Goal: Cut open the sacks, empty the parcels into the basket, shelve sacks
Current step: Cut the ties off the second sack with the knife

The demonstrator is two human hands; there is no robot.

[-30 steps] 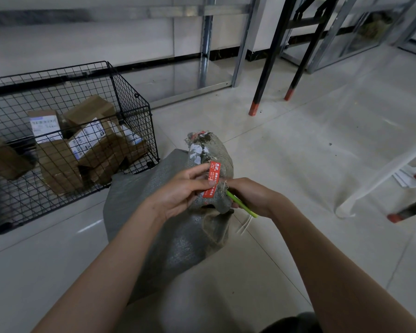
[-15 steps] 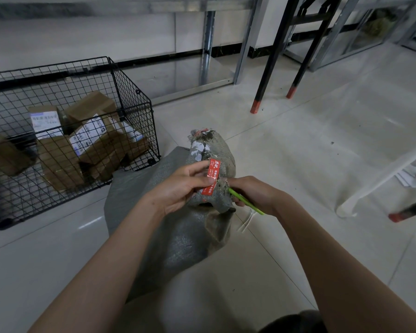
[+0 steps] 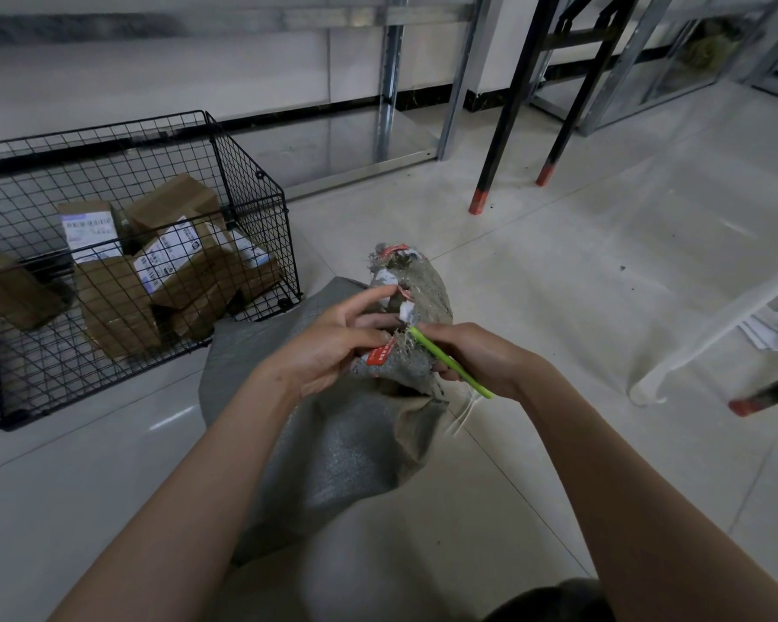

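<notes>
Right grip [image 3: 472, 356] around green cutter [image 3: 450, 363]

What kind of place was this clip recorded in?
Probably a parcel sorting or storage room. A wire basket on the tiled floor holds labelled cardboard parcels, bare metal shelving lines the wall, and the hands work on a grey woven sack tied at the neck.

Grey sack [image 3: 333, 442] w/ red tag [image 3: 378, 354], green cutter [image 3: 450, 363], black basket [image 3: 252, 190].
</notes>
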